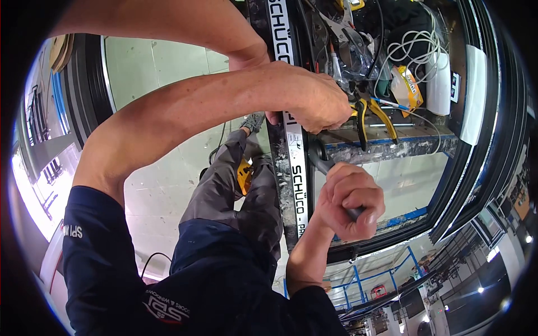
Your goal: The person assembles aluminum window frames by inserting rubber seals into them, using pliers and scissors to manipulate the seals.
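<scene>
My left hand [322,106] is closed, knuckles up, over the right edge of a dark window profile with a white printed SCHUCO strip [300,190]. Its fingertips are hidden, so I cannot make out what is in them. Just right of its knuckles lie yellow-and-black pliers [363,126]. My right hand [353,201] is wrapped round a dark grey handle [325,164], whose rounded black end meets the profile's side. Another person's forearm [185,19] enters from the top left and passes behind my left forearm; that hand is mostly hidden.
Tools, a coiled white cable [417,47], a yellow packet [406,89] and a white roll [439,84] crowd the bench at the upper right. Dark frame profiles [482,112] stand along the right. A yellow tool [244,176] is on the floor by my legs.
</scene>
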